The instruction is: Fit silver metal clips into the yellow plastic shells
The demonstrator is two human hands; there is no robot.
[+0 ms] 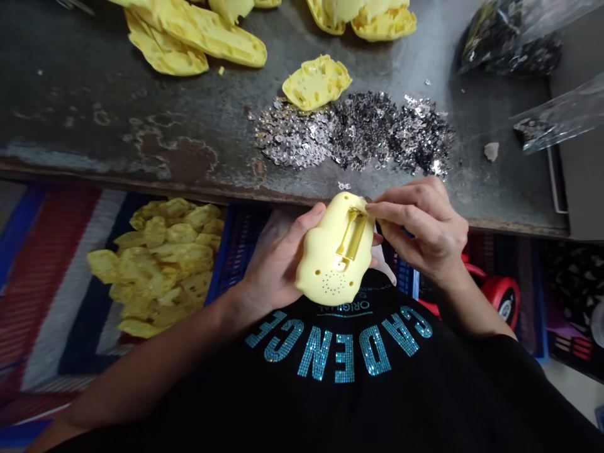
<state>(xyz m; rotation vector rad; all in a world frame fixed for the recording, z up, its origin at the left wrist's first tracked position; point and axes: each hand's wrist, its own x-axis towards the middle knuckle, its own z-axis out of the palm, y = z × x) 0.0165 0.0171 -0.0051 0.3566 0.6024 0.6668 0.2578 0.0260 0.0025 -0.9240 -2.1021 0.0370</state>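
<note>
My left hand (pixel 278 264) is closed around a yellow plastic shell (pixel 330 251), holding it in front of my chest. The shell has a long battery slot, a ring of small speaker holes and several screw holes on the side that faces me. At the slot's upper end, the fingers of my right hand (pixel 419 220) are pinched together against the shell's edge. Whatever small part sits between those fingertips is too hidden to name. Just beyond, piles of small metal contact pieces (pixel 297 135) lie on the bench, silvery at left and darker toward the middle.
On the metal bench (pixel 85 119), one yellow shell half (pixel 317 82) rests against the piles, with more yellow shells (pixel 198 31) farther back. Plastic bags of dark parts (pixel 514 44) stand at right. Below the bench's edge, many yellow shells (pixel 165 264) fill a container at left.
</note>
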